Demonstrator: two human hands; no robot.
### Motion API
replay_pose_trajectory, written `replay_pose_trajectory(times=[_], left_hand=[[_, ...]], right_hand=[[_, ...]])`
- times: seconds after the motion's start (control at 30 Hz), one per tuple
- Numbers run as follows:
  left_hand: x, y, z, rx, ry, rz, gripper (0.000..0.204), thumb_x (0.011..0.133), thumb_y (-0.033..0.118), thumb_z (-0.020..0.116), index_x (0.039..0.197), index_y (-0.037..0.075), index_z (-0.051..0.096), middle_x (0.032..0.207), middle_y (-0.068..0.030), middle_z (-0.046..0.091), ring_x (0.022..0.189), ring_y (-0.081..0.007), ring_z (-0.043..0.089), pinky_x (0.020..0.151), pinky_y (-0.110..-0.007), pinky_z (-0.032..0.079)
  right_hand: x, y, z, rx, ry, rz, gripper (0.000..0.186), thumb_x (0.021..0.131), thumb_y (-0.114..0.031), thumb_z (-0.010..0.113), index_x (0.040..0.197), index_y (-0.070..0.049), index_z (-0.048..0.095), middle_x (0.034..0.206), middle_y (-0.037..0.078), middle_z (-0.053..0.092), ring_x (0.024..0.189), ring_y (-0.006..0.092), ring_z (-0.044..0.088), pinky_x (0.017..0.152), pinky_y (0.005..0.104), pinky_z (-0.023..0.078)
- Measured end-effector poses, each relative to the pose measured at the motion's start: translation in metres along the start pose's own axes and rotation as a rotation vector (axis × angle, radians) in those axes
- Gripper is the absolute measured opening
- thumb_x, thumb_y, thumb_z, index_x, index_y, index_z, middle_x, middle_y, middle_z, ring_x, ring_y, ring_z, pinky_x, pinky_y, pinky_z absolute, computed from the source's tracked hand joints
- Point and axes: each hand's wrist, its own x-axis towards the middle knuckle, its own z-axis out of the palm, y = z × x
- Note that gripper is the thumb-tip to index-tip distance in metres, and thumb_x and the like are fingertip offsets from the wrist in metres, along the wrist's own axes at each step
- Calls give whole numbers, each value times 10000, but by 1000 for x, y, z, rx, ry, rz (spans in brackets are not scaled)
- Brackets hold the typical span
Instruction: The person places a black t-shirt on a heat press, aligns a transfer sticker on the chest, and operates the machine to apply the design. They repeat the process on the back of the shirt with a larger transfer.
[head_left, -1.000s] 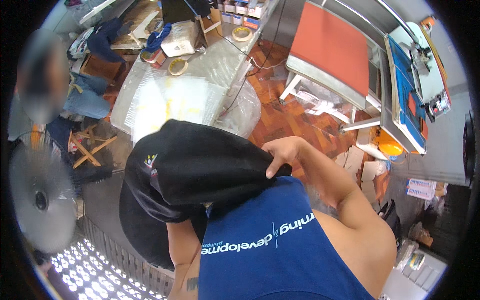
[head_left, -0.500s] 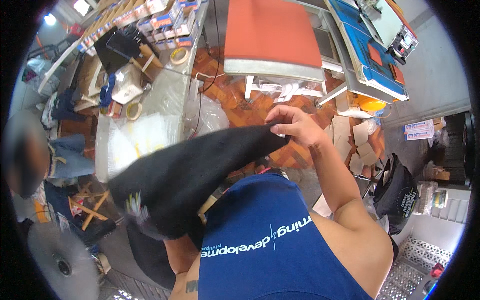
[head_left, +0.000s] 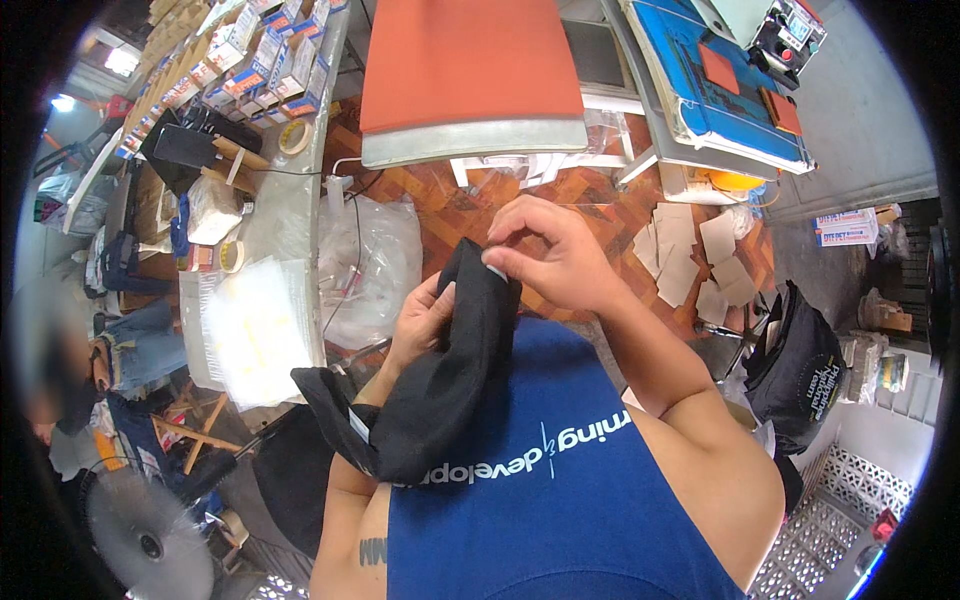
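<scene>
A black garment hangs bunched in front of my blue shirt. My left hand grips its upper left side. At the top edge, my right hand pinches the fabric near a small white tag. The garment's lower end droops to the left over my left forearm. An orange heat press pad lies just beyond my hands.
A table on the left carries plastic sheets, tape rolls and small boxes. A clear plastic bag lies on the wooden floor. A blue press machine stands at the right, cardboard pieces below it, a black bag further right. A seated person and a fan are at the left.
The view has swung right toward the orange pad. The garment has been drawn in and bunched closer to my chest, and my left hand now grips it near the right hand.
</scene>
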Motion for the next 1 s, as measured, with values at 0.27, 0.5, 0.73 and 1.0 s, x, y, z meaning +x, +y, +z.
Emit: replay_pose_trajectory(times=[0.27, 0.5, 0.73, 1.0], left_hand=[[23, 9, 21, -56, -49, 35, 379, 1062, 202, 519, 1374, -14, 514, 1233, -101, 659, 1078, -158, 653, 925, -304, 534], [32, 13, 30, -50, -58, 44, 377, 1065, 197, 511, 1376, -16, 513, 1223, -107, 657, 1061, -153, 652, 930, -300, 532], [19, 12, 12, 66, 51, 76, 353, 1058, 183, 530, 1352, -12, 537, 1170, -100, 670, 1019, -148, 654, 877, -300, 534], [-24, 46, 4, 864, 389, 501, 235, 881, 107, 713, 1107, 63, 662, 920, -82, 638, 822, -274, 625, 722, -366, 495]], right_hand=[[-3, -3, -20, -49, 6, -60, 237, 850, -174, 797, 995, -17, 694, 983, 97, 700, 883, 209, 687, 765, 329, 555], [-4, 5, -26, 13, 118, 46, 174, 904, -137, 739, 1000, 0, 692, 950, 110, 711, 866, 192, 690, 772, 322, 556], [10, 31, -7, 232, -9, 269, 182, 972, -202, 677, 987, -21, 676, 915, 46, 696, 865, 105, 635, 733, 297, 532], [49, 56, 50, 894, -518, 777, 161, 993, -210, 655, 983, -51, 627, 851, -2, 646, 749, 71, 616, 662, 233, 517]])
